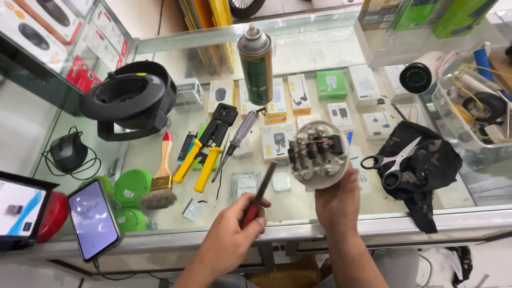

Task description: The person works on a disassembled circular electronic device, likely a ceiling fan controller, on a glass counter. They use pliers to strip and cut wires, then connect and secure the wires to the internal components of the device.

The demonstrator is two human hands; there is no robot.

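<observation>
Round grey camera housing [319, 154] gripped by right hand [336, 200]; left hand [234, 232] clasps red-handled screwdriver [257, 197].

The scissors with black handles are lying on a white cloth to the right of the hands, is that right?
Not quite. The scissors do lie to the right of the hands, but the cloth under them is dark, black-patterned, not white. The head view shows this on the glass counter.

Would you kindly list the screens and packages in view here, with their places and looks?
Phone: counter's near left edge, lit pale screen.
Tablet: far left, white screen.
Green box: under the glass, square.
White boxes: under the glass, beside the round device in the right hand.
</observation>
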